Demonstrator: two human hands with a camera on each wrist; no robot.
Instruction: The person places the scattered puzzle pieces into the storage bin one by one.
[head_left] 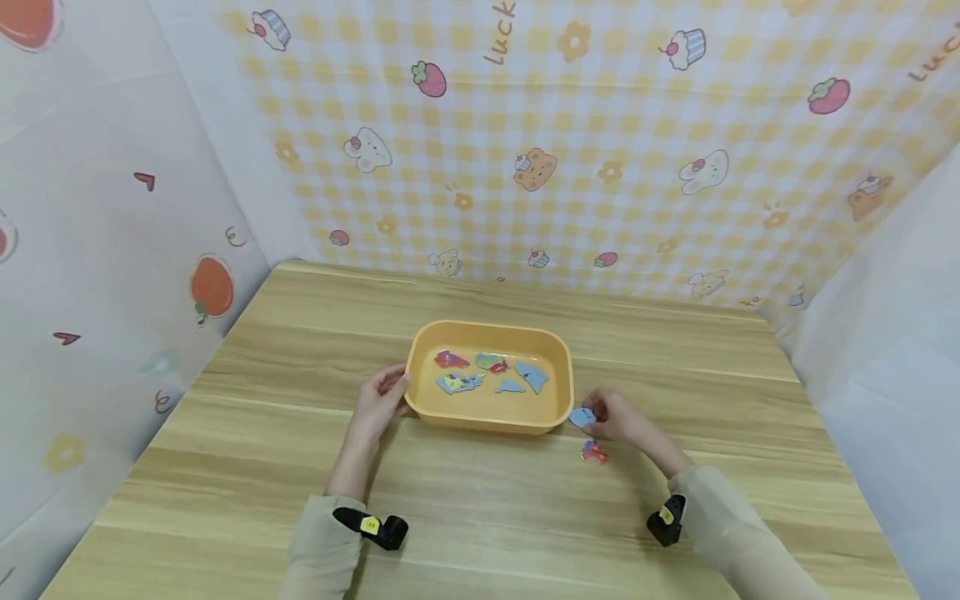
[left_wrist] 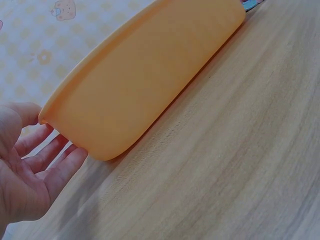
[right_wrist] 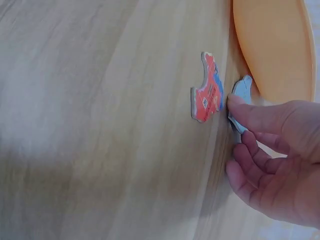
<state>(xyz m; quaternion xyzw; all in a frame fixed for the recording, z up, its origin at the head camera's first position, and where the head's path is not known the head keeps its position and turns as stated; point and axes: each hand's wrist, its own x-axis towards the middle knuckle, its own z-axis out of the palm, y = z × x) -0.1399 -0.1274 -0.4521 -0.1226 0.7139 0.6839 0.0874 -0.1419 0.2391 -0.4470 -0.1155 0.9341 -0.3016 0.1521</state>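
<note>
A yellow plastic bin (head_left: 483,423) sits on the wooden table. At its left end my left hand (head_left: 381,402) grips it, the thumb at the rim and the fingers against the outer wall. My right hand (head_left: 618,419) pinches a light-blue puzzle piece (right_wrist: 243,90) between thumb and fingers, just outside the bin's front right corner. A red and blue puzzle piece (head_left: 593,452) lies on the table in front of that hand. Inside the bin several pieces lie apart, among them a red and purple one (head_left: 451,360) and a blue one (head_left: 532,376).
The wooden table (head_left: 480,517) runs back to a yellow-checked cloth backdrop (head_left: 480,208). White cloth (head_left: 97,275) hangs at the left side, and more pale cloth (head_left: 892,333) hangs at the right.
</note>
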